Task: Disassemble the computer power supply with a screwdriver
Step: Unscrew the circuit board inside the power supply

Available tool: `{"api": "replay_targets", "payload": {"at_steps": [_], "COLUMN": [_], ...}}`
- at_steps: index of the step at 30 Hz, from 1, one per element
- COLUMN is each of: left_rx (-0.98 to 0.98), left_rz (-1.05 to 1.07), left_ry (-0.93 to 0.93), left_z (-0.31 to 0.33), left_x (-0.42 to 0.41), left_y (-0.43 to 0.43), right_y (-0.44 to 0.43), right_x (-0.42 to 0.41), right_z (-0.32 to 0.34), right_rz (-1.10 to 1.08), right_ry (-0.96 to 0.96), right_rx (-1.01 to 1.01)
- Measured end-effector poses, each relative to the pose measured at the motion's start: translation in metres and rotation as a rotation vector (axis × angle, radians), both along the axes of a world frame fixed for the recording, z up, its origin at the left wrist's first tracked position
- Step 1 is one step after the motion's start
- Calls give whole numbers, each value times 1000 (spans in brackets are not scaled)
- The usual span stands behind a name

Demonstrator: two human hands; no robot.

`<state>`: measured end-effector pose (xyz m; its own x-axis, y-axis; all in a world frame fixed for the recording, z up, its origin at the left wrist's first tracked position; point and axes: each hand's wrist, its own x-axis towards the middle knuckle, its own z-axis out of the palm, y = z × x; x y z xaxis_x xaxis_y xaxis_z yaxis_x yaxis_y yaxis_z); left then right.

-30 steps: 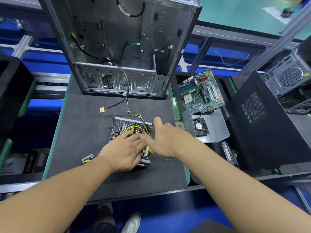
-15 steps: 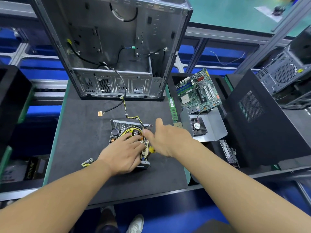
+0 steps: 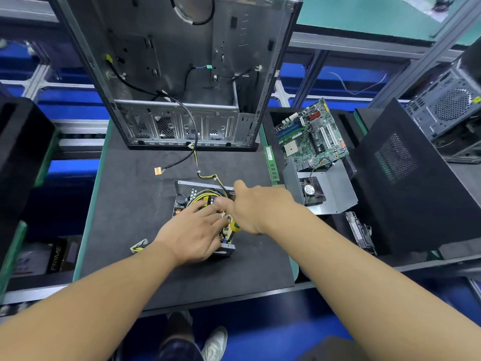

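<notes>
The opened power supply [image 3: 192, 190] lies on the black mat [image 3: 125, 204], its circuit board and yellow cables [image 3: 205, 197] exposed. My left hand [image 3: 192, 233] rests flat on the board with fingers spread, covering its near half. My right hand [image 3: 260, 207] reaches in from the right over the unit's right side and grips a screwdriver; only its yellow and green handle [image 3: 234, 227] shows below the palm. The tip is hidden under the hands.
An empty computer case [image 3: 182, 74] stands at the back of the mat, with a cable running down to the power supply. To the right lie a memory stick [image 3: 270, 162], a motherboard [image 3: 312, 134], a metal cover with a fan [image 3: 328, 188] and a black side panel [image 3: 406, 178].
My right hand has turned and lowered slightly over the unit, so the screwdriver's yellow handle now shows below the palm. My left hand stays on the board.
</notes>
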<state>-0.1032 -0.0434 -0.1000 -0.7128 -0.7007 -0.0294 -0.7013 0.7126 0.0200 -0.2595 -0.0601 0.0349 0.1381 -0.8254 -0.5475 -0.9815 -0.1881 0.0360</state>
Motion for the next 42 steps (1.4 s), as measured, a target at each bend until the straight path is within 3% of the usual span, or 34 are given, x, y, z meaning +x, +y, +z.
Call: {"api": "replay_targets", "payload": {"at_steps": [4, 8, 11, 14, 16, 18, 23, 27, 31, 37, 42], "left_rx": [-40, -59, -59, -54, -36, -36, 4, 4, 30, 33, 45], "left_rz": [8, 5, -14, -20, -7, 3, 11, 6, 27, 21, 28], "left_ry": [19, 35, 42, 55, 36, 20, 11, 8, -3, -12, -34], "left_z": [-1, -4, -3, 0, -1, -1, 1, 4, 2, 1, 0], "left_x": [1, 2, 2, 1, 1, 1, 2, 0, 1, 2, 0], "left_y": [1, 2, 0, 0, 1, 1, 2, 2, 3, 2, 2], "right_y": [5, 1, 2, 6, 7, 8, 5, 9, 9, 2, 6], "right_x": [3, -1, -2, -1, -1, -2, -3, -1, -2, -2, -4], "right_z": [-6, -7, -5, -4, -4, -5, -1, -6, -8, -1, -8], "right_rz": [229, 34, -47, -54, 101, 154, 20, -58, 81, -31, -122], "right_ry": [-1, -187, -216, -110, -7, -35, -114, -52, -57, -185, -98], "right_rx": [-217, -57, 82, -37, -124, -162, 50, -85, -185, 132, -89]}}
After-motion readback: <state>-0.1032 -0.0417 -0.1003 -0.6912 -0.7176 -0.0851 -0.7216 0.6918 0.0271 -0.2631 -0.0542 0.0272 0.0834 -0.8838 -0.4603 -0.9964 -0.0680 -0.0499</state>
